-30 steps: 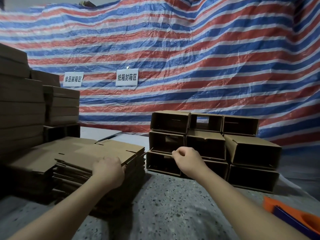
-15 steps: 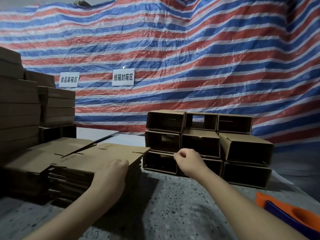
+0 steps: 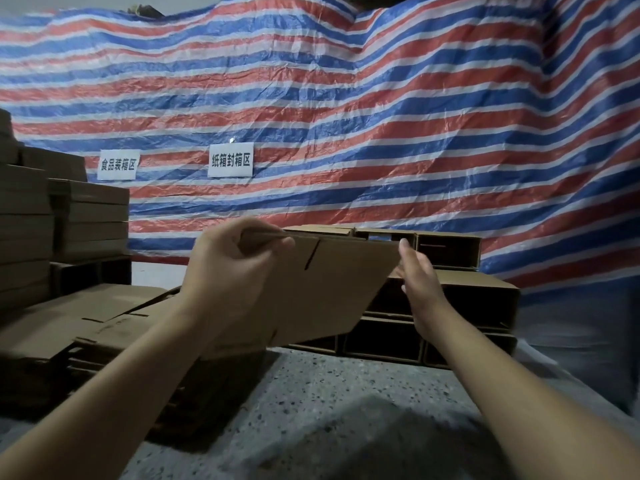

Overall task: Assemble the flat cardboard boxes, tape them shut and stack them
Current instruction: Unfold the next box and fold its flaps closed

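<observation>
One hand only, the left hand [image 3: 230, 261], pinches the flat box [image 3: 322, 289] mid-frame; the open right hand [image 3: 417, 282] gives no support, so the box may slip.

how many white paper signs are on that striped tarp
2. One sign hangs at the left, above the stacked cardboard; the other sign hangs just right of it, above the left hand. None looks hidden.

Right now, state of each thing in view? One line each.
Flat box: lifted off the pile, still folded flat, tilted.
Left hand: grip on the flat box's top left edge.
Right hand: open, fingers at the box's right edge.
Flat pile: stacked, unassembled.
Assembled boxes: stacked, open ends facing the camera.
</observation>
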{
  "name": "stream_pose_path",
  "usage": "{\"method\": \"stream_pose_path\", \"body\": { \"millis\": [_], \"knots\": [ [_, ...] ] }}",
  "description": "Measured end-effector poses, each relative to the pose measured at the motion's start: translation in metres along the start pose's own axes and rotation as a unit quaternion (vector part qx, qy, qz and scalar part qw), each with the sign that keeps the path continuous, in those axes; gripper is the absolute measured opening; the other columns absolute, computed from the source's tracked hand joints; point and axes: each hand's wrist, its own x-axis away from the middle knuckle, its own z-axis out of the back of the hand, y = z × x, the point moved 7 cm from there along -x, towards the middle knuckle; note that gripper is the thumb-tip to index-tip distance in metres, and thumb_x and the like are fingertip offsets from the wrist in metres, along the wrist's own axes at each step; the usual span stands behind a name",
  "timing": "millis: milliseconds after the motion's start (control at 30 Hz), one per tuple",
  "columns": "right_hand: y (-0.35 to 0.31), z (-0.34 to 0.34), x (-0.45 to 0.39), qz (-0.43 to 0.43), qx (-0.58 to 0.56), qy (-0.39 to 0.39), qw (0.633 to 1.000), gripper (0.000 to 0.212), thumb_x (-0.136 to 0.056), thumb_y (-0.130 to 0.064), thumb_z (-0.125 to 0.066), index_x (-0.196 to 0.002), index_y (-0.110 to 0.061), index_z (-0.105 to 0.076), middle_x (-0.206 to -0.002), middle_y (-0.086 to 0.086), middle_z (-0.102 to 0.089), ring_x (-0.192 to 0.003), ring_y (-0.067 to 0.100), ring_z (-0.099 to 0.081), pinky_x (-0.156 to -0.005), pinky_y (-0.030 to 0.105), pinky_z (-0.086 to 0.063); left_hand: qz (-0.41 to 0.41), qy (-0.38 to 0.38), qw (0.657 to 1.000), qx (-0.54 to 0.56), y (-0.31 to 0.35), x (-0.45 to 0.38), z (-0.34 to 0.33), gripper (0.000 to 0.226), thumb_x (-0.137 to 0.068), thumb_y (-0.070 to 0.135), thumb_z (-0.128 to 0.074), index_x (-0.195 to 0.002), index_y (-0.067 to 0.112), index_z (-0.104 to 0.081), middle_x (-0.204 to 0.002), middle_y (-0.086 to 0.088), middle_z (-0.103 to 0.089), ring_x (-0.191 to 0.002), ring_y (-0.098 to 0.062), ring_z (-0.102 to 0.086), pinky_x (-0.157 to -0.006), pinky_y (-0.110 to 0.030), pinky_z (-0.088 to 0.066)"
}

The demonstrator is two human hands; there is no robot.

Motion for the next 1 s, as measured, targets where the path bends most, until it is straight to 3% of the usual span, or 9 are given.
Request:
{"method": "stream_pose_path", "body": {
  "millis": [100,167,233,433,567,700,833,1000],
  "knots": [
    [-0.014,0.032,0.003,0.02,-0.031,0.032,0.999,0.061,-0.093,-0.065,-0.053,-0.116,-0.011,-0.067,-0.113,0.015,-0.072,-0.109,0.031,-0.068,-0.096,0.047,-0.055,0.103,-0.054,0.99,0.079,-0.019,-0.011,-0.023,0.016,-0.067,0.046,-0.073,-0.082,0.04,-0.075,-0.088,0.013,-0.074,-0.086,-0.004,-0.07,-0.066,-0.024,-0.057],
    [-0.025,0.053,0.007,0.041,-0.025,0.033,0.998,0.051,-0.09,-0.063,-0.059,-0.099,-0.015,-0.073,-0.103,0.012,-0.075,-0.096,0.026,-0.073,-0.081,0.039,-0.062,0.167,-0.068,0.977,0.115,-0.038,-0.016,-0.038,0.022,-0.065,0.048,-0.075,-0.085,0.04,-0.074,-0.09,0.01,-0.075,-0.088,-0.007,-0.071,-0.069,-0.03,-0.058],
    [-0.033,0.068,0.011,0.052,-0.03,0.011,0.998,0.04,-0.091,-0.056,-0.063,-0.094,-0.018,-0.074,-0.095,0.009,-0.077,-0.087,0.022,-0.075,-0.064,0.029,-0.062,0.217,-0.074,0.963,0.144,-0.055,-0.018,-0.052,0.029,-0.065,0.048,-0.076,-0.091,0.035,-0.074,-0.092,0.009,-0.075,-0.092,-0.011,-0.071,-0.076,-0.035,-0.057],
    [-0.015,0.11,0.029,0.034,0.006,0.017,0.999,0.047,-0.084,-0.055,-0.066,-0.098,-0.011,-0.069,-0.086,0.008,-0.077,-0.079,0.023,-0.076,-0.057,0.029,-0.06,0.282,-0.042,0.951,0.123,-0.103,-0.001,-0.101,0.029,-0.075,0.049,-0.077,-0.095,0.03,-0.071,-0.088,0.005,-0.075,-0.087,-0.014,-0.072,-0.07,-0.032,-0.057],
    [0.02,0.123,0.037,-0.009,0.007,0.011,1.0,0.051,-0.081,-0.056,-0.065,-0.107,-0.012,-0.07,-0.093,0.006,-0.078,-0.087,0.021,-0.076,-0.074,0.036,-0.058,0.32,-0.038,0.934,0.154,-0.128,0.019,-0.134,0.03,-0.081,0.043,-0.076,-0.101,0.022,-0.069,-0.09,-0.001,-0.076,-0.083,-0.018,-0.073,-0.068,-0.036,-0.06],
    [0.044,0.13,0.036,-0.062,0.027,-0.017,0.998,0.055,-0.084,-0.055,-0.062,-0.109,-0.007,-0.071,-0.099,0.016,-0.075,-0.093,0.028,-0.074,-0.083,0.044,-0.055,0.33,-0.025,0.93,0.16,-0.145,0.034,-0.151,0.035,-0.08,0.047,-0.075,-0.098,0.018,-0.067,-0.083,-0.002,-0.074,-0.071,-0.014,-0.073,-0.054,-0.025,-0.055],
    [0.058,0.129,0.039,-0.079,0.042,-0.026,0.996,0.065,-0.085,-0.059,-0.058,-0.111,0.0,-0.068,-0.107,0.025,-0.069,-0.102,0.038,-0.069,-0.099,0.054,-0.05,0.348,-0.003,0.926,0.146,-0.159,0.046,-0.158,0.041,-0.08,0.058,-0.07,-0.093,0.019,-0.068,-0.086,-0.005,-0.072,-0.08,-0.02,-0.071,-0.06,-0.031,-0.054],
    [0.057,0.13,0.034,-0.083,0.046,-0.068,0.993,0.07,-0.077,-0.062,-0.059,-0.108,0.0,-0.07,-0.106,0.026,-0.068,-0.099,0.036,-0.069,-0.088,0.045,-0.052,0.34,0.017,0.931,0.134,-0.16,0.047,-0.16,0.038,-0.085,0.055,-0.067,-0.095,0.019,-0.065,-0.09,-0.007,-0.071,-0.085,-0.023,-0.07,-0.068,-0.04,-0.058]
  ]
}}
